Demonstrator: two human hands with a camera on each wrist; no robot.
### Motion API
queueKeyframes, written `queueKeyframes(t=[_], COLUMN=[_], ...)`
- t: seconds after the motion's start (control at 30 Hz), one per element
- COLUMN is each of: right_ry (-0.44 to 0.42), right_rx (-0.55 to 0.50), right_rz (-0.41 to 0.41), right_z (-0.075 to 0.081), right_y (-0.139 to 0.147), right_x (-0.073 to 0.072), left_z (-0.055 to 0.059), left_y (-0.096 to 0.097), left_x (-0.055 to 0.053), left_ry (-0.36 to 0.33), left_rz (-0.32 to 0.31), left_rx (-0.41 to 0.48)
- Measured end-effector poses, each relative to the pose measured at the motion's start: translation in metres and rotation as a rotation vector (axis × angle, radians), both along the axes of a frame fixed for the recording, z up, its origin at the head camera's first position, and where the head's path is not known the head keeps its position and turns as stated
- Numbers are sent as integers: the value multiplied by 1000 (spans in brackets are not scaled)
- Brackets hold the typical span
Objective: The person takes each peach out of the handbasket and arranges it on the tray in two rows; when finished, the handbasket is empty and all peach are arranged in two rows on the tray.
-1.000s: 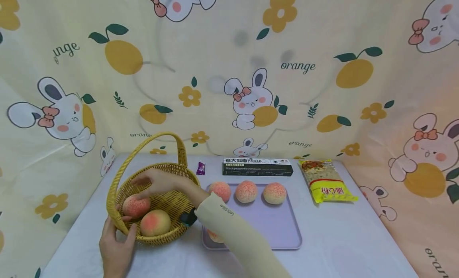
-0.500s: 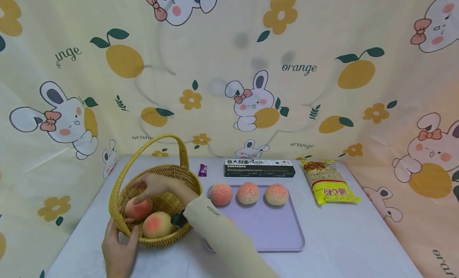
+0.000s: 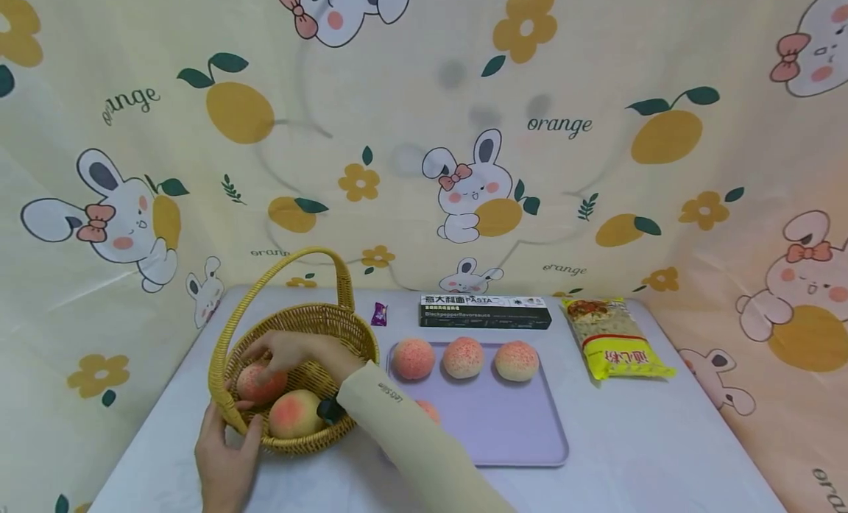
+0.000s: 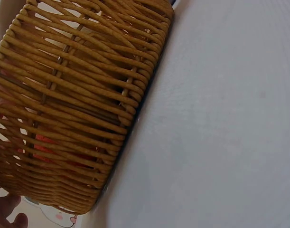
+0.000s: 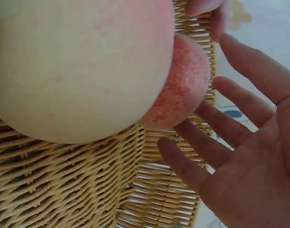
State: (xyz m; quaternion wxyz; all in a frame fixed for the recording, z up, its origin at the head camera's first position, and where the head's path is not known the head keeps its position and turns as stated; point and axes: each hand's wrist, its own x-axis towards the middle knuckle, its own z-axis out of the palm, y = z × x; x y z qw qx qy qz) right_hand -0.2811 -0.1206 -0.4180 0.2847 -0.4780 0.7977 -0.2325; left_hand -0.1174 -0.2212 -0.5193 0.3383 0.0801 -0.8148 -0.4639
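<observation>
A yellow wicker basket (image 3: 324,318) with a tall handle stands at the left of the table. Two peaches lie inside: a redder peach (image 3: 261,388) at the left and a paler peach (image 3: 294,416) near the front. My left hand (image 3: 227,454) grips the basket's front-left rim beside the handle's foot. Over the basket, my right hand (image 3: 288,349) has its fingers on the redder peach. The right wrist view shows that hand's fingers (image 5: 220,123) spread loosely at the redder peach (image 5: 185,88), while the paler peach (image 5: 78,61) looms close to the camera.
A lilac tray (image 3: 503,432) right of the basket bears three peaches in a back row. Another peach (image 3: 429,410) is partly hidden by my right sleeve. Behind are a purple wrapped candy (image 3: 379,314), a pasta box (image 3: 485,312) and a yellow pasta bag (image 3: 616,338).
The head view has shifted slightly. My right hand has lowered a little over the redder peach, and its forearm has shifted left. My left hand keeps its grip on the basket.
</observation>
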Motion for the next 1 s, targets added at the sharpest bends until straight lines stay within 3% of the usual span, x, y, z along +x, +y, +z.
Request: queueKeyframes(t=[0.2, 0.6, 0.87, 1.0], right_ry=[49, 34, -72, -74], right_rx=[29, 70, 88, 81], right_rz=[5, -26, -29, -35], right_z=[-5, -11, -13, -15], right_y=[1, 1, 3, 2], right_x=[0, 4, 7, 9], left_z=[0, -3, -5, -6], left_y=[2, 1, 1, 0], left_x=[0, -1, 1, 1], left_ry=[4, -3, 1, 3], left_rz=[4, 20, 33, 32], left_rx=[-11, -12, -26, -26])
